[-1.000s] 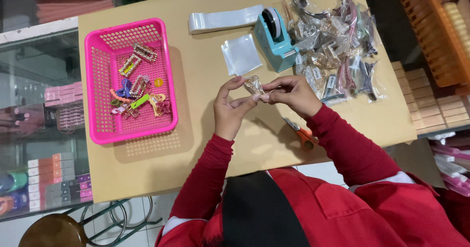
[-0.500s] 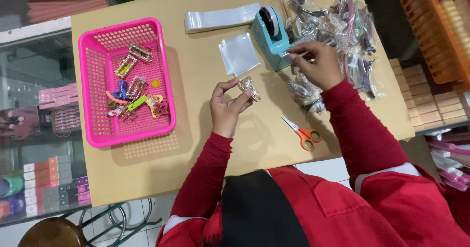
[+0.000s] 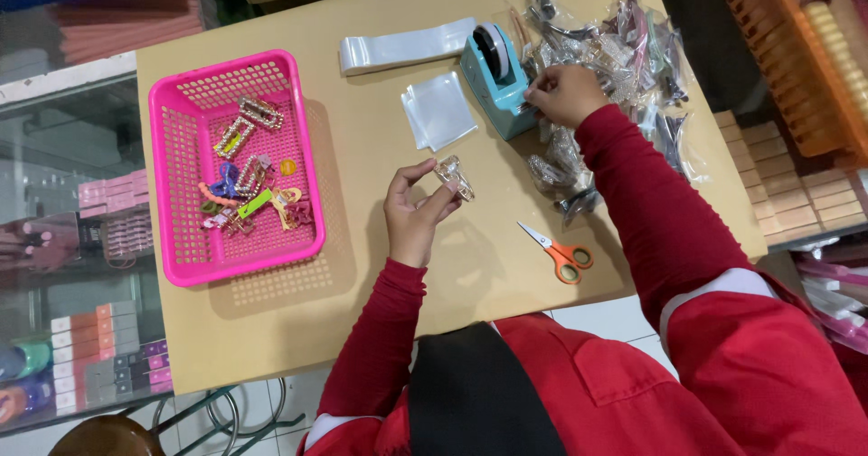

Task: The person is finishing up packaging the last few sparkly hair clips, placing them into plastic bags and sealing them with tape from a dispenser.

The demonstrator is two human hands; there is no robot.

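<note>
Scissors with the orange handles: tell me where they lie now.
In the head view, the orange-handled scissors lie on the tan table near its front edge, under the right forearm and right of the left hand.

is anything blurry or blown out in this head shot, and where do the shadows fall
Head view: sharp overall, no motion blur on the left hand or right hand; glare glints on the clear packets; soft shadows lie beside the pink basket and under both arms.

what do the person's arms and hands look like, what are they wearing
Both arms are covered by long red sleeves ending at the wrists. The right sleeve shows a white band high on the upper arm. The left sleeve has a similar white band near the shoulder. The left hand and right hand are bare: no gloves, rings or watch visible.
</note>
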